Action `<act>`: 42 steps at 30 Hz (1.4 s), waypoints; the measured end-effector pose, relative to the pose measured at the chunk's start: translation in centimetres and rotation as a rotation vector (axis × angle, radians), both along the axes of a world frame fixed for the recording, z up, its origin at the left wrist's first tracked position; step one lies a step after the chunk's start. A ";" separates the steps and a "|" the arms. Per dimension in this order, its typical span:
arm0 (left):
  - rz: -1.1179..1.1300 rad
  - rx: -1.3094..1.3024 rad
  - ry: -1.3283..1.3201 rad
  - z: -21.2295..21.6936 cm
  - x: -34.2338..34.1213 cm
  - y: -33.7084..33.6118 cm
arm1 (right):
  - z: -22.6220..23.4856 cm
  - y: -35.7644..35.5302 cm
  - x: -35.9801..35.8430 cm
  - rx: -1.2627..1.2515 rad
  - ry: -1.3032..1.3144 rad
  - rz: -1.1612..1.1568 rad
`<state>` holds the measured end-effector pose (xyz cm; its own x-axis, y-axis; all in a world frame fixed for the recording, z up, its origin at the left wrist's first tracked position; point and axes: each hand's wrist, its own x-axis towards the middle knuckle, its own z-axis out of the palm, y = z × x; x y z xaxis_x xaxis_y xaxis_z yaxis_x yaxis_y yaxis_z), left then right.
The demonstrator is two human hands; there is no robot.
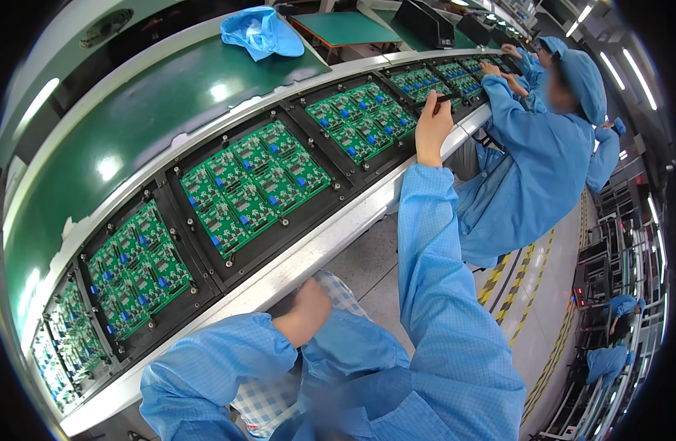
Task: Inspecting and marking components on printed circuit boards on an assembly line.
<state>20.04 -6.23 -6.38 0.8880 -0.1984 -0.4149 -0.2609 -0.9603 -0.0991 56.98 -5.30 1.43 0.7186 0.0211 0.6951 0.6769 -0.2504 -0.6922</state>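
- Where the conveyor curves away, black trays [206, 253] carry green circuit boards [253, 184] with small blue parts; a crumpled blue cap [261, 31] lies on the green belt beyond.
- Right hand [433, 125] pinches a thin dark tool [447, 98] over the rail beside a tray of boards.
- Left hand [306, 312] rests curled in the lap, below the rail, well apart from the boards.
- Co-worker in blue [544, 147] sits further right.

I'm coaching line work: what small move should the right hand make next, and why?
Probably lower the right hand onto the nearest circuit board panel: its fingers pinch a thin dark tool just above that black tray, while the left hand rests in the lap.
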 end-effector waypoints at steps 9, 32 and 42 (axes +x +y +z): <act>-0.001 -0.009 0.021 -0.3 -0.3 -0.1 | -1.0 0.0 1.0 -0.213 0.060 -0.019; -0.053 -0.171 -0.115 4.7 3.2 -1.9 | 2.1 -3.3 4.0 0.151 -0.114 -0.050; 0.384 -0.757 -0.423 -0.4 -5.6 -12.7 | 7.0 -15.0 -18.2 0.220 -0.120 0.449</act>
